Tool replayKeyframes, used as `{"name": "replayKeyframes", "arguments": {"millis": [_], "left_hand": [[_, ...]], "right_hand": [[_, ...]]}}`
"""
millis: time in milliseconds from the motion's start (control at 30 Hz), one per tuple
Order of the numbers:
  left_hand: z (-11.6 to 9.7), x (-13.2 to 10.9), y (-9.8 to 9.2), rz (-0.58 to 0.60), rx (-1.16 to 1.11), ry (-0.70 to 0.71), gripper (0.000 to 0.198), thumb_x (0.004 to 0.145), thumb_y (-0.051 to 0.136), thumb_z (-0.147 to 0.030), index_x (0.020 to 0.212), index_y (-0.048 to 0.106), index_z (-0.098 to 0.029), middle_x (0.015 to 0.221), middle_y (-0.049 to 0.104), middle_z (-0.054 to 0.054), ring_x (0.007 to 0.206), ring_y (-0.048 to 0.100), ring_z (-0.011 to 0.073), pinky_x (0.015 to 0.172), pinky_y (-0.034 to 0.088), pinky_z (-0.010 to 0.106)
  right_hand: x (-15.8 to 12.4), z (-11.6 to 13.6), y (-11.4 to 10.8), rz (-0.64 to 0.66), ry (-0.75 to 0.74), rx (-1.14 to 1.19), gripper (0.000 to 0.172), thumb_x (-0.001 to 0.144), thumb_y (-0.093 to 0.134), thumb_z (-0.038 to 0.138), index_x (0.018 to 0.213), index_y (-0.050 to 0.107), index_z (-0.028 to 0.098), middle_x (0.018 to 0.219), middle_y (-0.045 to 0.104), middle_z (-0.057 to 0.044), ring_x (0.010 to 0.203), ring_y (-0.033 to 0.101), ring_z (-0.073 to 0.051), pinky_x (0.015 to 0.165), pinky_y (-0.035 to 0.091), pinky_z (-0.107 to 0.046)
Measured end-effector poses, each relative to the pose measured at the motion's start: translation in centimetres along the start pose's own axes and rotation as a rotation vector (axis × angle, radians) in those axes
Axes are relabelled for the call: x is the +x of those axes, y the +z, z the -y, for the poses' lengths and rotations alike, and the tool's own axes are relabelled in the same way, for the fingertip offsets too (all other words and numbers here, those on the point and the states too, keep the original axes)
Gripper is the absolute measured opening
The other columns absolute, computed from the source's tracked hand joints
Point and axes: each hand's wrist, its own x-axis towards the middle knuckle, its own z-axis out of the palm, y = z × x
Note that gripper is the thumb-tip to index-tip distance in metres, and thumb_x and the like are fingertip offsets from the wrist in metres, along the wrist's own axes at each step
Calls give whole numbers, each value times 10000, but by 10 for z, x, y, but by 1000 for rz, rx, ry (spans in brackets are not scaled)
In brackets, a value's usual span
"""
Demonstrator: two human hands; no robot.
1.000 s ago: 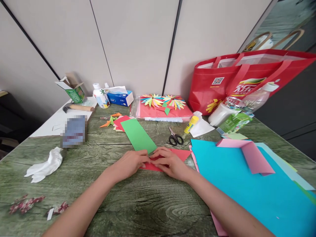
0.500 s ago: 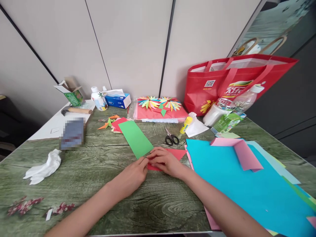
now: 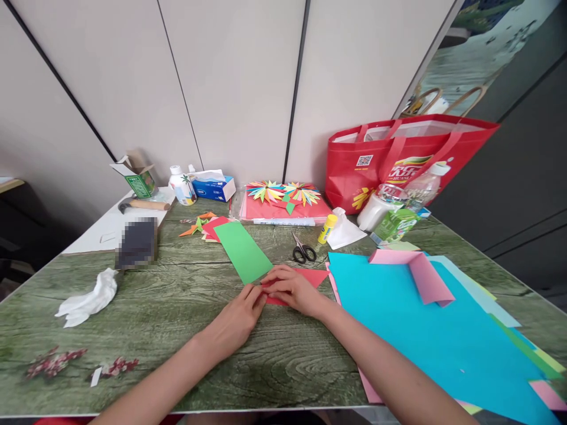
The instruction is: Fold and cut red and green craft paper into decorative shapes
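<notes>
A piece of red paper [image 3: 312, 275], folded to a point on its right side, lies on the table under my two hands. My left hand [image 3: 241, 310] pinches its left end with thumb and fingers together. Bent over the middle of the same paper, my right hand [image 3: 292, 289] presses it down and hides much of it. Just beyond my fingertips is a green paper strip [image 3: 244, 251], slanting away to the left. Black-handled scissors [image 3: 303, 250] and a yellow glue stick [image 3: 327, 229] lie past my right hand.
Large blue paper sheets [image 3: 411, 330] with a folded pink strip [image 3: 427, 274] cover the right side. Behind stand a red bag [image 3: 376, 159], a blue tissue pack [image 3: 215, 188] and folded paper fans [image 3: 283, 193]. On the left are a hammer [image 3: 146, 205] and a crumpled tissue [image 3: 91, 298].
The camera view has shifted slightly, showing more of the table's front edge. Both hands stay on the red paper in nearly the same pose.
</notes>
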Motion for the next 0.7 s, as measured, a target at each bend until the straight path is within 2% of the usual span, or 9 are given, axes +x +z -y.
{"name": "replayKeyframes", "arguments": {"millis": [167, 300, 467, 533, 600, 700], "left_hand": [[-2, -1, 5, -7, 98, -12, 365, 840, 332, -85, 1184, 444, -130, 1049, 540, 117, 1015, 471, 227, 855, 416, 371], [-4, -1, 7, 3, 129, -2, 355, 834, 340, -78, 1170, 452, -109, 1017, 535, 125, 983, 474, 235, 832, 410, 369], [-5, 0, 2, 35, 150, -11, 319, 845, 308, -56, 1103, 493, -93, 1003, 517, 125, 929, 470, 225, 798, 429, 367], [-5, 1, 0, 57, 164, -12, 294, 844, 322, -56, 1069, 510, -80, 992, 514, 129, 917, 467, 227, 792, 432, 364], [-5, 1, -1, 46, 140, -11, 280, 844, 341, -64, 1064, 512, -93, 984, 509, 120, 919, 465, 223, 803, 427, 361], [-4, 1, -1, 6, 77, -9, 272, 845, 360, -82, 1069, 508, -125, 977, 502, 104, 928, 462, 212, 823, 417, 357]], "right_hand": [[-1, 1, -1, -1, 26, 12, 175, 802, 582, 192, 962, 652, 199, 1010, 636, -64, 1007, 519, -169, 880, 425, -357], [0, 4, -1, -58, 71, -3, 142, 789, 591, 179, 917, 650, 194, 1020, 617, -66, 1015, 507, -177, 887, 419, -370], [10, 15, -4, -131, 117, -195, 102, 813, 534, 126, 791, 624, 168, 993, 596, -81, 1013, 469, -203, 863, 412, -376], [17, 23, -3, -82, 186, -355, 102, 827, 514, 145, 793, 609, 165, 947, 585, -86, 952, 476, -213, 814, 418, -377], [24, 29, 0, 37, 273, -506, 95, 832, 503, 170, 827, 597, 156, 925, 567, -92, 895, 485, -213, 744, 428, -346], [31, 35, 6, 174, 342, -620, 120, 832, 482, 172, 841, 597, 139, 889, 556, -106, 843, 499, -222, 672, 423, -321]]}}
